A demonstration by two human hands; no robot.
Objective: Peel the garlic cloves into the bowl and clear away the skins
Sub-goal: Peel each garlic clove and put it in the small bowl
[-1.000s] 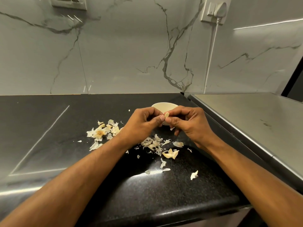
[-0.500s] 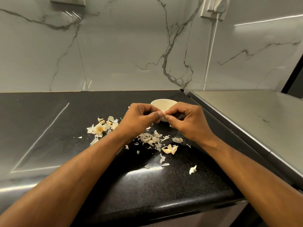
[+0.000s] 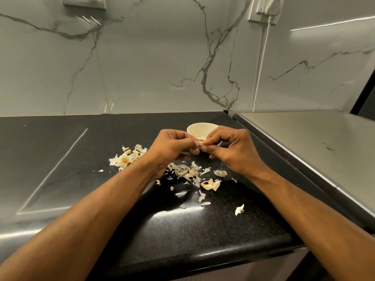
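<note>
I have a garlic clove (image 3: 200, 144) pinched between the fingertips of both hands, my left hand (image 3: 172, 148) curled round it from one side and my right hand (image 3: 229, 151) from the other, so the two grips meet on it above the counter. Only a small pale part of the clove shows between my fingers; I cannot tell how much skin is left on it.

The bowl (image 3: 197, 129) stands just beyond my grip, cream-coloured and upright, its near side partly hidden behind my knuckles. What lies inside it I cannot make out.

Below my grip and nearer to me lie the loose skins (image 3: 187, 172), a papery scatter spread under my wrists. A few larger curled pieces (image 3: 211, 184) lie at its near edge, and single flakes lie nearer still, one (image 3: 239, 209) well apart toward my right forearm. To the left of my left hand sits the spent garlic base (image 3: 124, 160), with skins fanned round it.

All of this rests on a black speckled countertop (image 3: 203, 230) with a rounded front edge. To the right of my grip a steel surface (image 3: 316, 142) butts against it. Behind is a white marble-patterned wall (image 3: 152, 57) with grey veins, a socket with a plug (image 3: 265, 9) up to the right and its white cable (image 3: 261, 63) running down. No writing is legible anywhere.
</note>
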